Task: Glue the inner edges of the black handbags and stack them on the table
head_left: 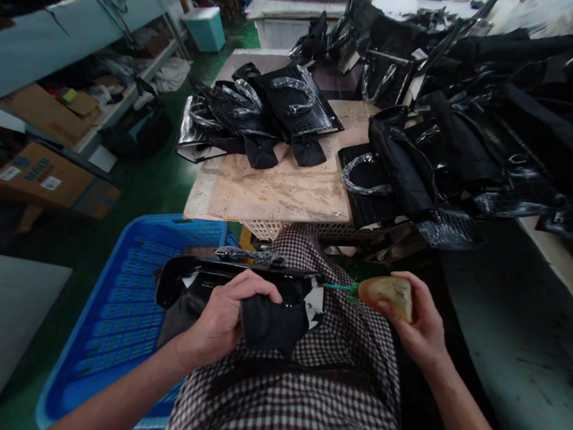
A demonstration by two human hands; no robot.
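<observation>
My left hand [222, 316] is closed on a glossy black bag piece [263, 307] lying across my lap, its thumb and fingers pinching a dark fabric flap. My right hand [415, 320] is wrapped round a small tan squeeze bottle [390, 294] with a green nozzle whose tip points left at the bag's right edge. A plastic-wrapped handle [250, 257] lies along the bag's top edge. My lap is covered by a checked apron [300, 403].
A blue plastic crate [111, 320] stands at my left. Ahead is a worn wooden table [278, 191] with stacks of black bags [270, 106]; a larger heap of black bags [475, 124] fills the right. Cardboard boxes [39, 176] and shelves line the left, above a green floor.
</observation>
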